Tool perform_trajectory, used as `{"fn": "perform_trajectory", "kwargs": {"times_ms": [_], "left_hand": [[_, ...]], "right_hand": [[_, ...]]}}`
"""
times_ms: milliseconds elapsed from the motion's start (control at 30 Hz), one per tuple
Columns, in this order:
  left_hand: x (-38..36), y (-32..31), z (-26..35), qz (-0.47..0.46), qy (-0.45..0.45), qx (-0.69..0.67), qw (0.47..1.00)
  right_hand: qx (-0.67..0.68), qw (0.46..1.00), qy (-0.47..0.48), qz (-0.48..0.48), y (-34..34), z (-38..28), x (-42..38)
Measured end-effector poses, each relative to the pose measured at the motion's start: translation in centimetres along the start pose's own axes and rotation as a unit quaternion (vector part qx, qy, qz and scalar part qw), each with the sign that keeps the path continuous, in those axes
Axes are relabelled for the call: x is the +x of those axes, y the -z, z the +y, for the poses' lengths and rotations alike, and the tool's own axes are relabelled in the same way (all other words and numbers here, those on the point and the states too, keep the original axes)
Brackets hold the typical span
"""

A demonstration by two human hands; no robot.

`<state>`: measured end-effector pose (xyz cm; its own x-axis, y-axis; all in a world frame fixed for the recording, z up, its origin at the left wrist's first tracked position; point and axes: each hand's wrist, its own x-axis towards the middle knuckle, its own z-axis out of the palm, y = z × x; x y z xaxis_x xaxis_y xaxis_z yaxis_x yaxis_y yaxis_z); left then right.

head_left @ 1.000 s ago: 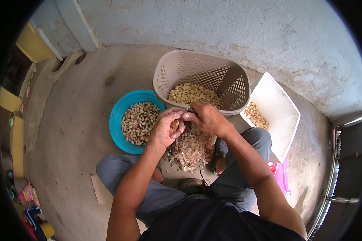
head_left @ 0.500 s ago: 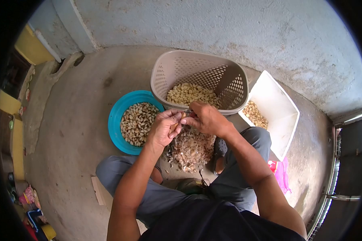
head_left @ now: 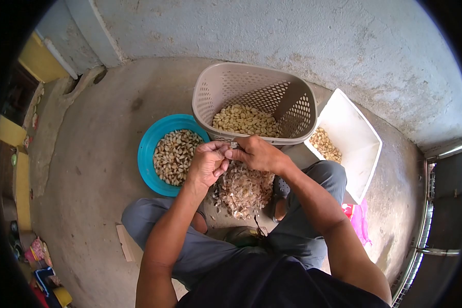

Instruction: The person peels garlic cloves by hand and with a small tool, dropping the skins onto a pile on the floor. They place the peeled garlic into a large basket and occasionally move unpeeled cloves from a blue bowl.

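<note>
My left hand point(head_left: 207, 163) is closed in a pinch, its fingertips meeting those of my right hand. A brown seed showed at its fingertips a moment ago; now the fingers mostly cover it. My right hand point(head_left: 259, 155) is closed around a small silvery metal tool point(head_left: 234, 145), its exact kind too small to tell. Just below the hands lies a heap of papery brown shells point(head_left: 244, 191). To the left is a turquoise basin point(head_left: 148, 167) holding many unpeeled seeds point(head_left: 175, 156). Beyond the hands, pale peeled seeds point(head_left: 245, 119) lie in a beige perforated basket point(head_left: 241, 74).
A white box point(head_left: 355, 149) stands tilted at the right, with more pale seeds point(head_left: 324, 146) inside. My bent legs flank the shell heap. A painted wall point(head_left: 303, 36) rises behind the basket. Pink cloth point(head_left: 361, 223) lies by the box, and a metal gate point(head_left: 426, 215) is at far right.
My right hand has shifted slightly left and down, closer against my left fingers. The brown seed seen between the fingertips is now mostly covered. Basin, basket and box stay put.
</note>
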<state>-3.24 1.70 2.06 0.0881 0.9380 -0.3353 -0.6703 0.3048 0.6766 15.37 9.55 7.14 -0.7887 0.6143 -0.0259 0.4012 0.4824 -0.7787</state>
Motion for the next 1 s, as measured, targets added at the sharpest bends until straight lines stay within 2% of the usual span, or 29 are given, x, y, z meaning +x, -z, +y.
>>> {"fn": "perform_trajectory", "kwargs": {"times_ms": [100,200,467,600,700,800,833,933,1000], "left_hand": [[-0.1,0.3,0.0,0.006,-0.002,-0.010,1.000],[-0.1,0.3,-0.1,0.015,-0.007,-0.013,1.000],[-0.2,-0.6,-0.4,0.120,0.000,0.006,0.993],[-0.1,-0.3,-0.6,0.100,0.012,-0.025,0.995],[0.1,0.1,-0.7,0.069,0.006,-0.021,0.997],[0.2,0.0,-0.4,0.036,0.017,-0.018,0.999],[0.2,-0.2,-0.4,0.031,0.019,-0.016,0.999],[0.4,-0.7,-0.8,0.014,0.017,-0.009,1.000],[0.3,-1.0,-1.0,0.011,0.014,-0.009,1.000]], "right_hand": [[0.002,1.000,-0.024,-0.002,-0.1,-0.7,0.1],[-0.025,0.999,0.034,0.032,-0.5,-0.4,-0.1],[-0.202,0.975,0.088,0.024,-1.3,-1.4,-1.1],[-0.194,0.972,0.133,0.012,-1.3,-0.5,-1.4],[-0.141,0.978,0.152,0.029,-0.6,-0.5,-2.3],[0.014,0.998,0.055,0.026,0.8,0.6,-1.7],[0.091,0.995,-0.013,0.044,1.0,0.7,-1.6],[0.216,0.975,-0.019,0.057,1.2,0.1,-1.1],[0.237,0.970,-0.034,0.038,1.0,0.0,-1.1]]}}
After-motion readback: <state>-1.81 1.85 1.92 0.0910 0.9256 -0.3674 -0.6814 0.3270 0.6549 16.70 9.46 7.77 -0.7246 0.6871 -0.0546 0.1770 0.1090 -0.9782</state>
